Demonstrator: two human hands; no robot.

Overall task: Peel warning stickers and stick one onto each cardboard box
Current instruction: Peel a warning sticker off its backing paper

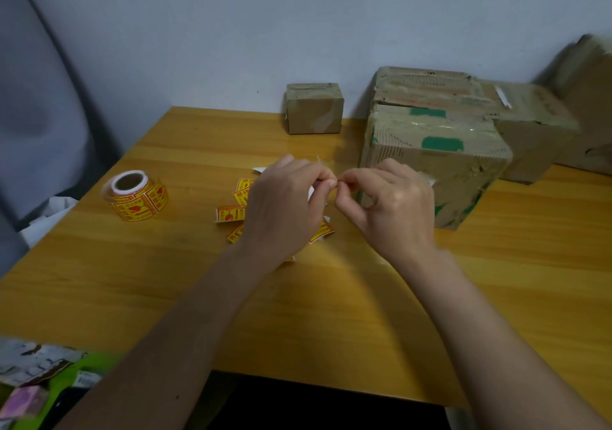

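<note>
Wooden table [331,313], loose stickers [231,212] beneath both pinching hands [334,197].

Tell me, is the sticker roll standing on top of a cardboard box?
No, the sticker roll lies on the wooden table, far left of the boxes.

- The left hand [284,204] covers most of the loose stickers [231,212] lying on the bench [165,264]; only their edges poke out around it.
- What the fingertips [331,183] of both hands pinch between them is too small and hidden to make out.
- The right hand [387,204] hides the lower left face of the nearest cardboard box [440,158].
- The print on the sticker roll [137,196] is too small to read.
- The far right box [589,98] is blurred and cut off by the picture's edge.
- The clutter [43,373] at the lower left is blurred and cut off.
</note>
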